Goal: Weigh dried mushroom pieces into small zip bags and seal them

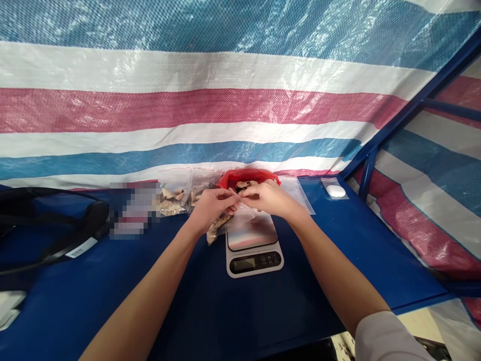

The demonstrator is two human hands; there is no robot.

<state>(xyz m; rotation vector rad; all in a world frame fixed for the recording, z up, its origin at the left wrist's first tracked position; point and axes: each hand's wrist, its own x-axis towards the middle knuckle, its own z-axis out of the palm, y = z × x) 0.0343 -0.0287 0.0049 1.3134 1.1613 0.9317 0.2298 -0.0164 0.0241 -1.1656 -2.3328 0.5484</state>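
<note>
Clear plastic bag (246, 214) is spanning the gap between both hands, sitting over the rear of the kitchen scale (255, 260); whether it is touching the pan cannot be told. Left hand (212, 206) and right hand (267, 198) are pinching its upper edge, fingertips nearly meeting, grip narrow. Behind, a red bag (250, 175) is holding dried pieces (246, 184), partly hidden by the right hand. Filled bags (173, 200) are lying left of the scale, the nearer contents being partly covered by the left hand. Flat clear sheeting (300, 195) is resting beyond the right wrist. Farther right, a white rounded object (335, 191) is lying alone. Black strap (93, 220) is occupying the table's (210, 306) left side. Striped sheet (188, 108) is closing off the back.
</note>
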